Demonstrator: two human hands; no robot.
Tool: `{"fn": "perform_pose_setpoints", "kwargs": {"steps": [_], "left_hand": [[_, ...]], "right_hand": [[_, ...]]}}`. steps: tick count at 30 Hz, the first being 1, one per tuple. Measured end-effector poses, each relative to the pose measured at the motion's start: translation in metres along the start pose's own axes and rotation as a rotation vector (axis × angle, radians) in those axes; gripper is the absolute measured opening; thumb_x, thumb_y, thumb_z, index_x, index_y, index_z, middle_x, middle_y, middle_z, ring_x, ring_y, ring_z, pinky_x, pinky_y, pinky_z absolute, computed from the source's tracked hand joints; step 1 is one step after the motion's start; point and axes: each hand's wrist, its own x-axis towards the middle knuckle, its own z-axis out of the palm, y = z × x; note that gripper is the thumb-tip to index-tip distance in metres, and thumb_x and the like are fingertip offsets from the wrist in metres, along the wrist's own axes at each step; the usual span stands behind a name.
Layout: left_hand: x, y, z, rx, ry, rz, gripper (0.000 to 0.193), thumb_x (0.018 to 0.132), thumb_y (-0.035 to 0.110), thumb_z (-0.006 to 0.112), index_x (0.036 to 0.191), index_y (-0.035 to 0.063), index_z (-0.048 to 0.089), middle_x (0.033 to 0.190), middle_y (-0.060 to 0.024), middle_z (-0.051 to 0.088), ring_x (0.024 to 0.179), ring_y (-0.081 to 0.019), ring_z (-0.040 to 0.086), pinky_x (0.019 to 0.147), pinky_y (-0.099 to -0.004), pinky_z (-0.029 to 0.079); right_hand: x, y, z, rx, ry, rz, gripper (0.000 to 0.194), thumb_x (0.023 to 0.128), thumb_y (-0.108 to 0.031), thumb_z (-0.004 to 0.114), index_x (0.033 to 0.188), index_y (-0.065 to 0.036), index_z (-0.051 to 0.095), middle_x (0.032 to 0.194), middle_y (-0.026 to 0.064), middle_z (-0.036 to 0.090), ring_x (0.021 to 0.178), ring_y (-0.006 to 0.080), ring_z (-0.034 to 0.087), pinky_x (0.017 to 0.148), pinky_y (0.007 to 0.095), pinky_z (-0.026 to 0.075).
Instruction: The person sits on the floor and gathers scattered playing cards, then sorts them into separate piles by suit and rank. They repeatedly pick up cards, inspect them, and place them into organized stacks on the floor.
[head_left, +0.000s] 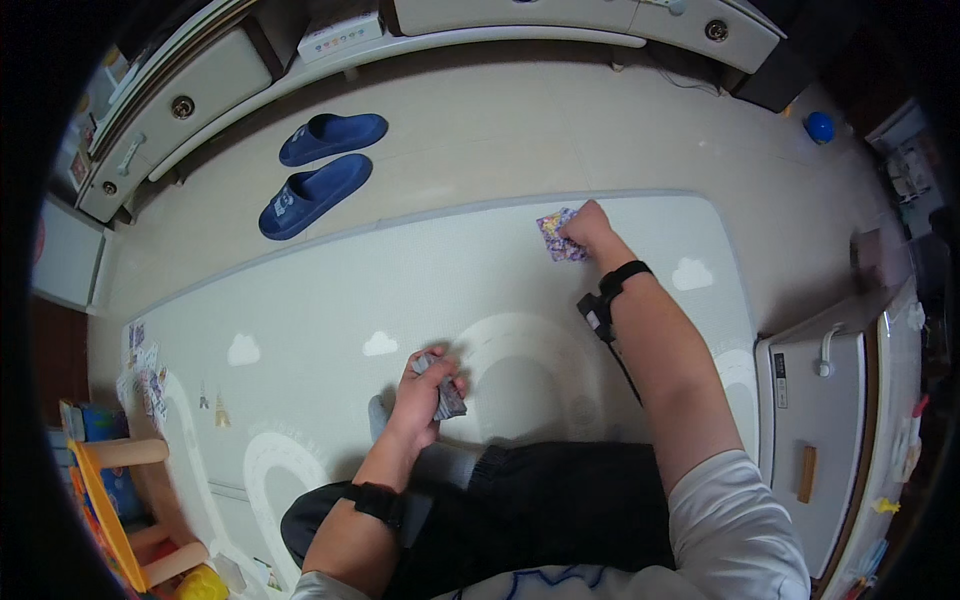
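My left hand (429, 390) is closed around a thick stack of cards (448, 397), held low above the pale play mat (315, 300) in front of my lap. My right arm is stretched forward, and my right hand (589, 226) is at a few colourful printed cards (559, 238) lying near the mat's far edge. Its fingers are curled down on or over their right side; whether they grip a card cannot be seen. More cards (150, 382) lie scattered and overlapping at the mat's left end.
Blue slippers (319, 195) stand on the tiled floor beyond the mat. A long drawer cabinet (517, 30) runs along the far side. To the right are a white cabinet (814, 435) and a blue ball (819, 127). A yellow-and-wood frame (112, 517) stands at the lower left.
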Motion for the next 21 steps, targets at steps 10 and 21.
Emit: {"fn": "perform_pose_setpoints", "kwargs": {"steps": [10,21], "left_hand": [[-0.011,0.022,0.017,-0.157,-0.105,0.188,0.041,0.104,0.040,0.064,0.136,0.0178,0.051,0.111,-0.0095,0.063,0.096,-0.0227,0.067,0.082,-0.0413,0.059],[-0.110,0.024,-0.011,-0.498,-0.309,0.206,0.026,0.105,0.034,0.062,0.125,0.0180,0.058,0.118,-0.0056,0.067,0.112,-0.0224,0.064,0.095,-0.0417,0.054]], "right_hand": [[-0.135,-0.059,-0.024,0.921,-0.976,-0.308,0.056,0.087,-0.003,0.074,0.136,0.008,0.051,0.115,0.0185,0.068,0.103,0.0251,0.070,0.081,0.0377,0.060],[-0.409,-0.129,0.012,0.208,-0.358,-0.650,0.077,0.102,-0.034,0.053,0.162,-0.001,0.019,0.157,0.0337,0.036,0.150,0.0481,0.032,0.122,0.0553,0.026]]}}
